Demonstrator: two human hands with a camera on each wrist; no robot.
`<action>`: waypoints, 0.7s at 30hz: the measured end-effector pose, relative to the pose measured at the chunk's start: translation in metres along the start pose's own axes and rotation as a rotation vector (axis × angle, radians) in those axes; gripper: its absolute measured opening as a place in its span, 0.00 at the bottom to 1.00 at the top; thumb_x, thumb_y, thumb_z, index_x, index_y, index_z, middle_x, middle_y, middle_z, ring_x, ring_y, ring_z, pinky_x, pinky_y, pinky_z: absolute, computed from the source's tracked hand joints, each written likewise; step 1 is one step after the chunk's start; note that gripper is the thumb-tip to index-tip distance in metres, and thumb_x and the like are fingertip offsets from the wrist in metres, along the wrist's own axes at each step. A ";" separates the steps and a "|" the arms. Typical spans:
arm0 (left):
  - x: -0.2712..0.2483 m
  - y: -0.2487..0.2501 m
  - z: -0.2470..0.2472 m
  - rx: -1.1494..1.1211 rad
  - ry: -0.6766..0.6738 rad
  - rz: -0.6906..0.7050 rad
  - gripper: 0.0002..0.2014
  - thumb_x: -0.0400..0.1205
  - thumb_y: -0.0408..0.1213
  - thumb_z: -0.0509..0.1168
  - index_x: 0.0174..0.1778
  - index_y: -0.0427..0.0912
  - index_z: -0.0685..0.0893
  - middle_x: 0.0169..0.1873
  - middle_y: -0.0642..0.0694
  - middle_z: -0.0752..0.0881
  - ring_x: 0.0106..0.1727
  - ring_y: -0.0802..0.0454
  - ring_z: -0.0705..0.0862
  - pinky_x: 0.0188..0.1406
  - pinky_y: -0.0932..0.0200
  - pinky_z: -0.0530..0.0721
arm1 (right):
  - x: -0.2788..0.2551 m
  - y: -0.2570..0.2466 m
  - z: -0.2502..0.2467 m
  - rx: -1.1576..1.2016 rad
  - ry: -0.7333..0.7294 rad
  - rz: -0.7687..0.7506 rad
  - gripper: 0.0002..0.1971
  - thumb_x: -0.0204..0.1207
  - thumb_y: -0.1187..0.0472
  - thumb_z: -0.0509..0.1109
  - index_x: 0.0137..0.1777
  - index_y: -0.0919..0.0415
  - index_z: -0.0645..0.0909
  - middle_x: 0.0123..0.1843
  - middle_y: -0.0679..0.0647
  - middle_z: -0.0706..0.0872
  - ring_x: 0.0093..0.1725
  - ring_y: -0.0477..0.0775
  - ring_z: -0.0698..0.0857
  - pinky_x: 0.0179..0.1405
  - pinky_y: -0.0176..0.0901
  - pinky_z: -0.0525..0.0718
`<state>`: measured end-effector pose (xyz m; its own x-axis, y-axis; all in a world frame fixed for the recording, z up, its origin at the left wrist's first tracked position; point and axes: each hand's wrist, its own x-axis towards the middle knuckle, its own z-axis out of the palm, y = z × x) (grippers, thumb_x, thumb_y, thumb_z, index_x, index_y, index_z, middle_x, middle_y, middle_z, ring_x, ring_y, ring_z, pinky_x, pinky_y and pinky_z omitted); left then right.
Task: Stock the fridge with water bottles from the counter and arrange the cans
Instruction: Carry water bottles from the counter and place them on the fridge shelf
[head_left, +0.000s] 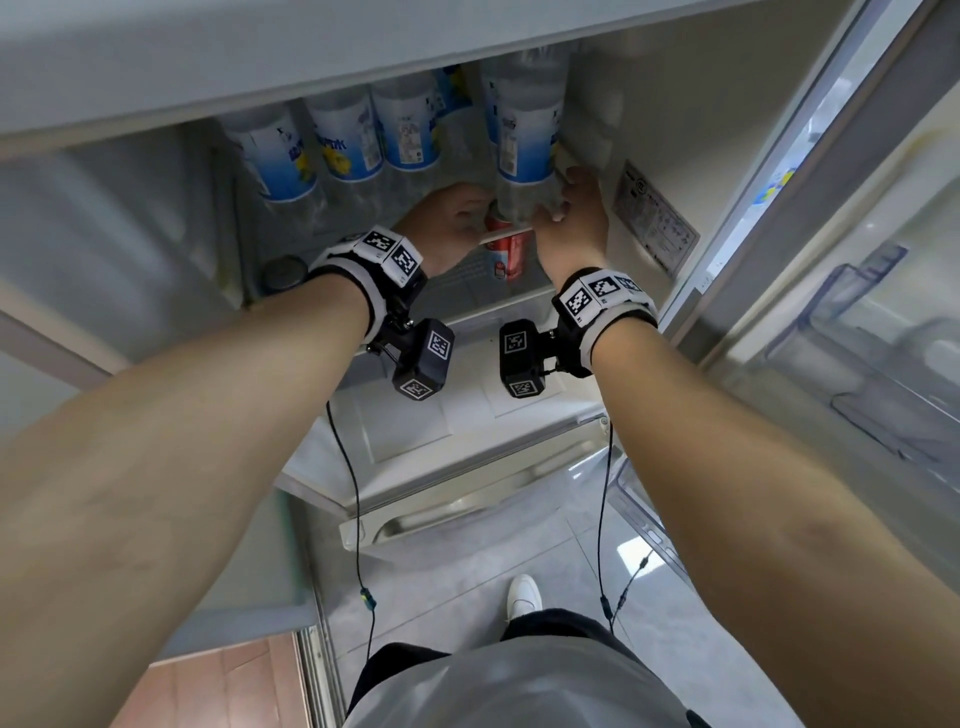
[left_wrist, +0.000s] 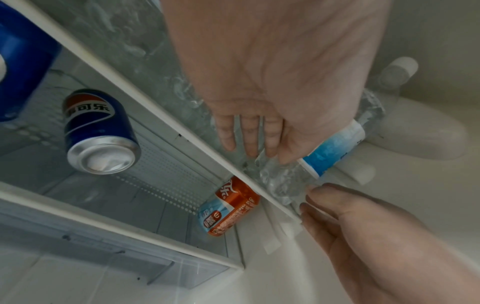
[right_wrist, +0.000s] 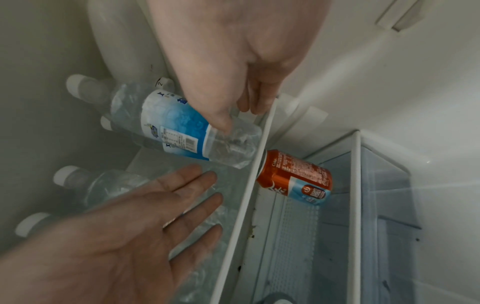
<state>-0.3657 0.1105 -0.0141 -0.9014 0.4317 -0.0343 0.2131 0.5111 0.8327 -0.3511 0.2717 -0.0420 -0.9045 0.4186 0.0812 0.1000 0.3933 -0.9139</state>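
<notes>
Around: three more water bottles (head_left: 337, 140) stand in a row on the upper shelf, left of the one being handled; a sticker (head_left: 655, 218) is on the fridge's right inner wall, and the open door (head_left: 852, 291) stands at far right.
In the way: the shelf's white front edge (left_wrist: 182, 131) runs between the hands and the cans below it.
Upper shelf: the water bottle (right_wrist: 187, 129) sits at the right end, near the wall, base toward the front edge, tilted.
Lower shelf: a red can (left_wrist: 231, 207) lies under the bottle's base; a blue can (left_wrist: 98, 131) sits well to its left.
Right hand (right_wrist: 233, 61): grip grasping the bottle's base, thumb (right_wrist: 221, 121) pressed on the clear plastic.
Left hand (left_wrist: 272, 82): grip released, fingers (left_wrist: 249, 139) straight, touching or just beside the bottle; which one cannot be told.
Room: a gap shows between the handled bottle and the row.
</notes>
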 end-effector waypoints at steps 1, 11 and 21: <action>-0.002 -0.002 -0.001 0.024 0.030 -0.002 0.24 0.82 0.20 0.59 0.77 0.33 0.72 0.74 0.39 0.78 0.72 0.53 0.76 0.68 0.64 0.73 | -0.005 0.002 -0.003 0.005 0.009 0.002 0.23 0.82 0.63 0.67 0.77 0.59 0.70 0.71 0.55 0.82 0.63 0.51 0.84 0.57 0.33 0.83; -0.055 -0.012 0.003 0.146 0.018 0.042 0.18 0.83 0.27 0.59 0.66 0.45 0.82 0.59 0.52 0.86 0.61 0.57 0.83 0.60 0.65 0.77 | -0.081 0.013 -0.011 -0.118 -0.005 -0.054 0.15 0.82 0.65 0.66 0.68 0.58 0.81 0.64 0.52 0.86 0.60 0.48 0.84 0.61 0.37 0.80; -0.150 -0.017 0.070 0.103 -0.200 0.274 0.17 0.82 0.25 0.59 0.62 0.43 0.84 0.51 0.55 0.87 0.56 0.54 0.86 0.65 0.53 0.83 | -0.240 0.070 -0.049 -0.142 0.036 0.172 0.12 0.83 0.66 0.65 0.64 0.60 0.84 0.61 0.50 0.87 0.56 0.45 0.83 0.59 0.33 0.81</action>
<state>-0.2082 0.0891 -0.0616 -0.7161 0.6948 0.0669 0.4832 0.4243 0.7658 -0.1068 0.2388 -0.1064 -0.8539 0.5175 -0.0549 0.3116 0.4240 -0.8504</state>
